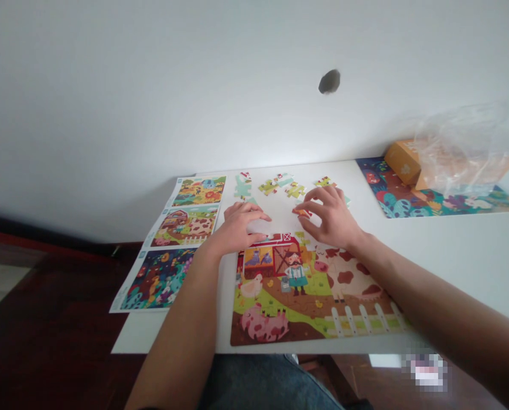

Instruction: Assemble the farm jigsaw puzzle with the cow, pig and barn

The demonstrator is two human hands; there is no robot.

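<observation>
A partly joined farm puzzle [306,296] lies on the white table [451,256], showing a farmer, a cow, a pig and a fence. My left hand [241,226] rests at its top left edge, fingers apart, with nothing visible between them. Above the puzzle's upper right part is my right hand [329,216], its thumb and fingers curled around a small red and white piece [301,212]; whether they grip it is unclear. Several loose green pieces [295,189] and pale blue ones [242,185] lie beyond both hands.
On the left lies a printed sheet [152,242] with three pictures. At the back right, an orange box [403,161] and a clear plastic bag [459,154] sit on a finished dark puzzle [425,202]. A white wall [237,85] stands behind the table.
</observation>
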